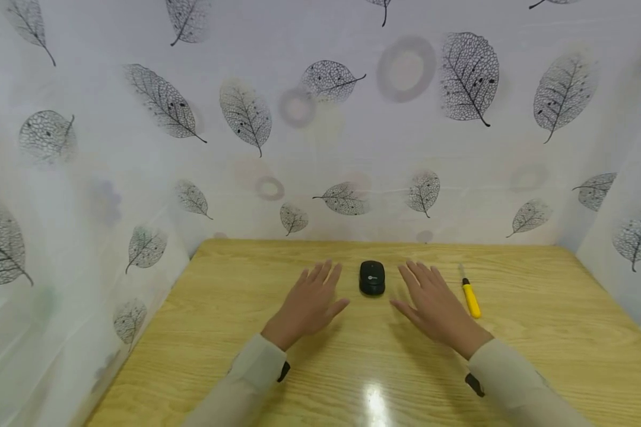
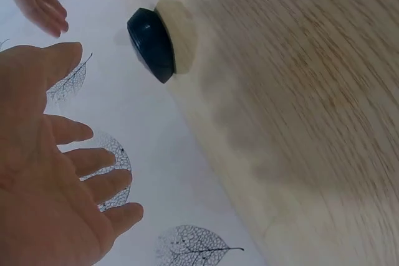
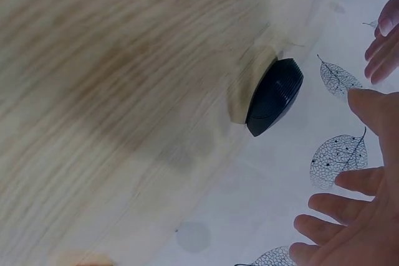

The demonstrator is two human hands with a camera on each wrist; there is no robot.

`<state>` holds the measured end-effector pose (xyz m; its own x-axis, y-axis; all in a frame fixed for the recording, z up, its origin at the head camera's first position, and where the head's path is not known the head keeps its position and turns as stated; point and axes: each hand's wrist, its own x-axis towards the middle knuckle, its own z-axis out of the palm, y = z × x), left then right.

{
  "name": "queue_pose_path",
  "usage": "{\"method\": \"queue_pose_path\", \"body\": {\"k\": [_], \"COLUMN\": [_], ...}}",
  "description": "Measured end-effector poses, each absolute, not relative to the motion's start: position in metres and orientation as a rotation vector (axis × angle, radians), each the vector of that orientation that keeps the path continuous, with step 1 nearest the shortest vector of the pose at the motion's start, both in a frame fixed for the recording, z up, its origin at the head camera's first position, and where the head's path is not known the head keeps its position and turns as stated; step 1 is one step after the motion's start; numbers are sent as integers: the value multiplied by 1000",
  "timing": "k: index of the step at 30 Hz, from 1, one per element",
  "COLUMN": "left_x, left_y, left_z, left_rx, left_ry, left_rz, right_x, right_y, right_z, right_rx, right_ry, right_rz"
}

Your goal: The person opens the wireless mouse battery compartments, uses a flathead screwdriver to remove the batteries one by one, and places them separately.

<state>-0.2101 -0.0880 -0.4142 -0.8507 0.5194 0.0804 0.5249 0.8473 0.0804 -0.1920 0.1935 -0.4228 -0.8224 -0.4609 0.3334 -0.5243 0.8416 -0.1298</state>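
A black computer mouse [image 1: 372,277] lies on the wooden table between the two hands, touched by neither. To its left is my left hand [image 1: 311,303], palm down above the table with fingers extended and the thumb spread toward the mouse. My right hand [image 1: 432,302] mirrors it on the other side, fingers straight and holding nothing. Just right of that hand lies a screwdriver [image 1: 472,299] with a yellow handle, its shaft pointing to the back. Both wrist views show the mouse from the side, in the left wrist view as a dark shape [image 2: 151,44].
The wood-grain table [image 1: 219,350] ends at the back against a white curtain [image 1: 342,142] printed with dark leaves. More of this curtain hangs along the left and right sides. A bright light reflection lies near the table's front.
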Motion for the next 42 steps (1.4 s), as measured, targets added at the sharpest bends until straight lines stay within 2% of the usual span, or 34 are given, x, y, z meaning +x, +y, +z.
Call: {"method": "queue_pose_path", "body": {"k": [21, 42], "left_x": [-247, -254], "left_y": [-47, -26], "left_z": [-441, -457], "left_rx": [-822, -794], "left_ry": [-3042, -3003], "left_rz": [-317, -303], "right_x": [-236, -248], "right_y": [175, 163], "right_z": [-449, -457], "right_rx": [705, 743], "right_ry": [-2872, -2918], "right_rz": [478, 530]}}
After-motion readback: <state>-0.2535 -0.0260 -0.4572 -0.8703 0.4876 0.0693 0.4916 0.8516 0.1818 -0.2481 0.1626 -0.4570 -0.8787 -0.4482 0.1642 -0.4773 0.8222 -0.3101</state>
